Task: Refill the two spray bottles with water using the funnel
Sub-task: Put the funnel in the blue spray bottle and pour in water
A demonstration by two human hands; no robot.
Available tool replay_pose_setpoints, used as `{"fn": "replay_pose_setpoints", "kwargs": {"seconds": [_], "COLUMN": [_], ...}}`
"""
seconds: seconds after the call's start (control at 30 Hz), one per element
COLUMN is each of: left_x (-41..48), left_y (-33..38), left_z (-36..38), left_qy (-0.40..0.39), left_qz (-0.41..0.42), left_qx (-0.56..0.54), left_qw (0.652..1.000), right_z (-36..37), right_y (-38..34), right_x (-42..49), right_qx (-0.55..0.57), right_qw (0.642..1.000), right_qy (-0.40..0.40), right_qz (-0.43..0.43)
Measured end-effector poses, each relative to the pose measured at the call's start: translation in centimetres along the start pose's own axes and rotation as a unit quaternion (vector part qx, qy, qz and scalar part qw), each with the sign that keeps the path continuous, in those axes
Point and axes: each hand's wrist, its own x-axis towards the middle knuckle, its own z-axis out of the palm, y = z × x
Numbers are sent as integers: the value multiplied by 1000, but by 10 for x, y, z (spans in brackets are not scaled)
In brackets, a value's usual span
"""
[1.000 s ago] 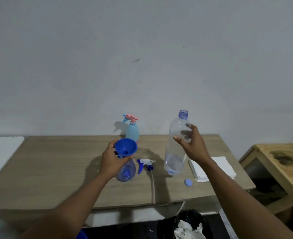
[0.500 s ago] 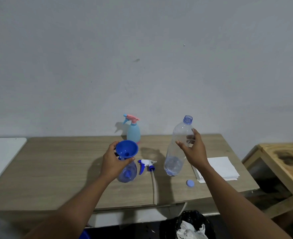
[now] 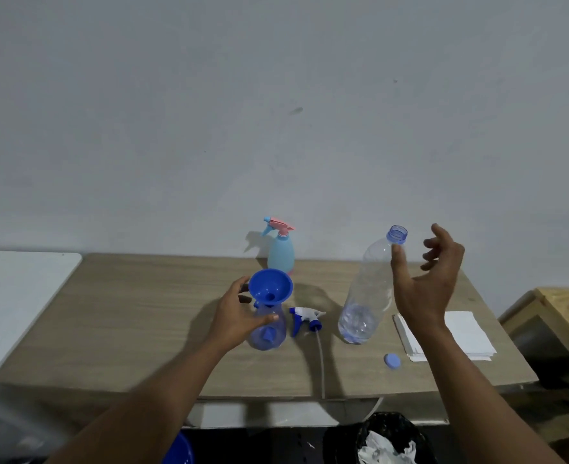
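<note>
A clear spray bottle [image 3: 269, 333] stands uncapped on the wooden table [image 3: 142, 316] with a blue funnel [image 3: 270, 287] in its neck. My left hand [image 3: 239, 313] grips this bottle at its neck and side. Its blue-and-white spray head [image 3: 304, 319], with a long tube, lies just to the right. A large clear water bottle [image 3: 370, 289], nearly empty and uncapped, stands on the table leaning slightly right. My right hand [image 3: 427, 283] is beside its neck, fingers spread, thumb close to the neck. A light-blue spray bottle [image 3: 280, 252] with a pink trigger stands at the back.
A blue cap [image 3: 392, 360] lies near the front right. White folded paper [image 3: 460, 336] lies at the table's right end. A bin with a black liner [image 3: 390, 440] sits under the front edge. A wooden bench [image 3: 564, 316] is at the right, a white surface [image 3: 15, 296] at the left.
My right hand set the water bottle down on the table and let go, fingers spreading beside its neck. My left hand still holds the clear spray bottle with the funnel.
</note>
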Motion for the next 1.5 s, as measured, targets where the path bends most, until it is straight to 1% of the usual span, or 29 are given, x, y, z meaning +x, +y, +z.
{"fn": "replay_pose_setpoints", "kwargs": {"seconds": [0.07,0.13,0.2,0.27,0.33,0.47,0.6,0.7,0.87,1.07,1.2,1.3,1.37,1.43,1.5], "left_x": [3,7,11,14,17,20,22,23,24,23,21,20,19,17,15], "left_y": [-8,-17,-24,-28,-31,-30,-29,-31,-37,-42,-49,-58,-61,-61,-61], "left_z": [-2,-2,-1,2,4,4,4,5,4,4,2,-3,-6,-9,-12], "left_qy": [-34,-69,-95,-107,-103,-110,-120,-132,-138,-138,-122,-90,-79,-75,-70], "left_qz": [-14,-28,-36,-47,-50,-57,-65,-59,-42,-36,-32,-36,-26,-22,-23], "left_qx": [10,19,34,28,20,6,-15,-6,14,22,15,6,12,11,3], "left_qw": [999,997,994,993,993,992,991,990,989,990,992,995,996,997,997], "right_z": [9,22,36,52,67,92,109,119,125,119,114,106,96,87,82], "right_y": [-10,-18,-21,-20,-16,-10,-12,-15,-15,-21,-31,-29,-20,-4,14], "right_x": [-3,-9,-16,-24,-33,-41,-43,-46,-50,-48,-30,-23,-29,-47,-69], "right_qx": [14,27,40,37,29,26,17,10,30,142,185,188,187,166,109], "right_qw": [998,990,972,939,902,846,805,796,810,851,871,881,880,875,870], "right_qy": [-32,-114,-227,-341,-428,-525,-588,-602,-581,-473,-406,-378,-370,-381,-414], "right_qz": [-57,-74,-49,-11,39,87,78,61,74,177,204,214,233,250,245]}}
